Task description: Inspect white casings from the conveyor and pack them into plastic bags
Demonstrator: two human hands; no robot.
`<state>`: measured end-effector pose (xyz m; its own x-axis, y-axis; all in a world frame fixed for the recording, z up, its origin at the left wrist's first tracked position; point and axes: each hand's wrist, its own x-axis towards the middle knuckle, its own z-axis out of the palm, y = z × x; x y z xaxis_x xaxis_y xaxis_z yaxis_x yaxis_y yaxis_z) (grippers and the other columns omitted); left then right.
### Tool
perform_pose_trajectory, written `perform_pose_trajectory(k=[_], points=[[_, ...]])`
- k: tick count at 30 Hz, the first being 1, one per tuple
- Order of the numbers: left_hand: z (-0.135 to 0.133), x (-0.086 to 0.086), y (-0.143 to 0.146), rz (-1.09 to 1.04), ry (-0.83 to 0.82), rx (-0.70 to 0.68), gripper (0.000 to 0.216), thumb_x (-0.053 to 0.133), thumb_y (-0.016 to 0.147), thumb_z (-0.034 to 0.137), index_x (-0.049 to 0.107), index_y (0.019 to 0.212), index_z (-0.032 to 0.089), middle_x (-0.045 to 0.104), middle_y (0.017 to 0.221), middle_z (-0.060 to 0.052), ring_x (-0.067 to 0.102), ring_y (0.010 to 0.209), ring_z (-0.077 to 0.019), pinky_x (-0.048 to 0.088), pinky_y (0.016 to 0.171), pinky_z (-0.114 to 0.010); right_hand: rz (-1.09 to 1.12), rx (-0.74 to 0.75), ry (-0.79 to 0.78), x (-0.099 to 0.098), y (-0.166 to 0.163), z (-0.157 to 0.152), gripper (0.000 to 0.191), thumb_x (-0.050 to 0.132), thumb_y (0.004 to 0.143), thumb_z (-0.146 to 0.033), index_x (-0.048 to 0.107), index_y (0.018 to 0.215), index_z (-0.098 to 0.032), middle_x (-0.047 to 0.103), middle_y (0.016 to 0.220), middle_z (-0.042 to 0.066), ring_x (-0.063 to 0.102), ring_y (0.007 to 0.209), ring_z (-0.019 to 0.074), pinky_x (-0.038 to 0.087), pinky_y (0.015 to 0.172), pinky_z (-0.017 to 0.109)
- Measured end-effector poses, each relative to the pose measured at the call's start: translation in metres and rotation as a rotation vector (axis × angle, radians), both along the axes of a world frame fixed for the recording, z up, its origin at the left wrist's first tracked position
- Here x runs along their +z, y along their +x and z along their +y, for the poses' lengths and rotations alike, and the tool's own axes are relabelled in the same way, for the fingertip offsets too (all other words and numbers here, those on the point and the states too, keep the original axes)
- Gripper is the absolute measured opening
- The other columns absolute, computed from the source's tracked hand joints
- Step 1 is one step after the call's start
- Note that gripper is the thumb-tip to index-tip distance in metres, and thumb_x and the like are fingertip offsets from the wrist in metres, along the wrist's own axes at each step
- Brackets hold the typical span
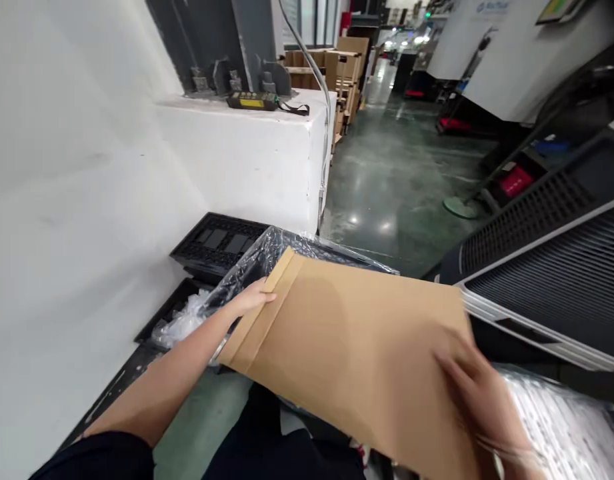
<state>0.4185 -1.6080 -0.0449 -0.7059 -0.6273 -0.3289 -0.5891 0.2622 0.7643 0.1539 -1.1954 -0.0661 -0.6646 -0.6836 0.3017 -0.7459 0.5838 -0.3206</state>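
A flat brown cardboard sheet with a folded, creased strip along its left side is held out in front of me, tilted. My left hand grips that left edge, fingers on top. Over the sheet's right part is my right hand, smeared by motion, and whether its fingers hold the sheet or only rest on it is unclear. Beneath the far edge of the sheet shows a dark bin lined with clear plastic film; the cardboard hides most of it.
Black crates stand along the white wall, one with crumpled clear plastic. A handheld device with a yellow label lies on the white ledge. At right are a dark ribbed machine and a plastic-wrapped white stack.
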Motion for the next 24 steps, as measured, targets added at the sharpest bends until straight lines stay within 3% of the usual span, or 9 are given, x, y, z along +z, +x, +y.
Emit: perform_pose_trajectory(k=[3,6,9,12,14,16,18,21,24], points=[[-0.099,-0.042,-0.008,-0.213,-0.149,0.015,0.043,0.059,0.084,0.034,0.052,0.119,0.01,0.062,0.11,-0.013,0.06,0.1,-0.0251,0.047,0.088,-0.043,-0.228,-0.285,0.326,-0.031,0.027,-0.13,0.06,0.042,0.088,-0.049,0.042,0.138,-0.014,0.066,0.099,0.02,0.067,0.079,0.0308,0.05,0.065,0.038],[-0.14,-0.083,-0.034,-0.315,-0.302,-0.052,0.042,0.052,0.09,0.035,0.047,0.128,0.016,0.056,0.119,-0.011,0.058,0.103,-0.0233,0.045,0.09,-0.046,-0.23,-0.45,0.406,-0.065,0.038,-0.202,0.058,0.038,0.091,-0.039,0.036,0.14,-0.008,0.061,0.104,0.024,0.067,0.084,0.0317,0.049,0.068,0.039],[-0.145,-0.118,-0.043,-0.384,-0.43,-0.152,0.043,0.051,0.091,0.034,0.046,0.129,0.016,0.053,0.125,-0.012,0.055,0.107,-0.0251,0.044,0.091,-0.047,-0.159,-0.474,0.472,-0.101,0.054,-0.227,0.052,0.032,0.091,-0.023,0.037,0.14,-0.005,0.057,0.111,0.029,0.063,0.097,0.0348,0.048,0.074,0.043],[-0.147,-0.151,-0.034,-0.437,-0.551,-0.241,0.036,0.047,0.087,0.018,0.056,0.118,0.003,0.048,0.13,-0.026,0.045,0.121,-0.0347,0.036,0.096,-0.05,-0.157,-0.402,0.55,-0.137,0.066,-0.245,0.047,0.034,0.087,-0.013,0.052,0.131,-0.011,0.046,0.133,0.026,0.042,0.127,0.0362,0.039,0.091,0.05],[-0.153,-0.174,-0.031,-0.415,-0.631,-0.309,0.044,0.039,0.085,0.011,0.052,0.126,0.001,0.03,0.144,-0.029,0.024,0.136,-0.0364,0.022,0.104,-0.054,-0.155,-0.352,0.516,-0.16,0.062,-0.261,0.047,0.037,0.09,-0.021,0.046,0.136,-0.013,0.029,0.148,0.02,0.022,0.138,0.0339,0.029,0.102,0.051],[-0.161,-0.201,-0.038,-0.368,-0.746,-0.345,0.05,0.034,0.089,0.017,0.043,0.138,0.01,0.016,0.153,-0.021,0.006,0.142,-0.0316,0.01,0.108,-0.055,-0.19,-0.353,0.462,-0.186,0.045,-0.276,0.058,0.038,0.092,-0.035,0.031,0.143,-0.008,0.015,0.152,0.021,0.01,0.141,0.0341,0.02,0.107,0.051],[-0.169,-0.232,-0.051,-0.337,-0.872,-0.32,0.051,0.032,0.092,0.031,0.038,0.141,0.018,0.017,0.153,-0.017,0.003,0.142,-0.0304,0.009,0.109,-0.053,-0.26,-0.383,0.407,-0.22,0.023,-0.289,0.071,0.039,0.091,-0.046,0.02,0.146,-0.005,0.01,0.153,0.022,0.005,0.141,0.0345,0.015,0.109,0.052],[-0.176,-0.283,-0.065,-0.326,-0.972,-0.257,0.056,0.035,0.091,0.042,0.037,0.142,0.018,0.023,0.15,-0.02,0.002,0.142,-0.034,0.013,0.108,-0.054,-0.362,-0.404,0.331,-0.278,-0.002,-0.299,0.079,0.035,0.089,-0.056,0.012,0.147,-0.008,0.01,0.153,0.02,0.005,0.141,0.0335,0.016,0.109,0.054],[-0.181,-0.32,-0.071,-0.256,-0.98,-0.231,0.061,0.034,0.091,0.044,0.028,0.146,0.019,0.013,0.154,-0.019,-0.002,0.142,-0.0349,0.01,0.108,-0.058,-0.375,-0.432,0.293,-0.318,-0.01,-0.302,0.081,0.033,0.089,-0.06,0.008,0.147,-0.009,0.012,0.153,0.02,0.005,0.141,0.0339,0.014,0.109,0.055]])
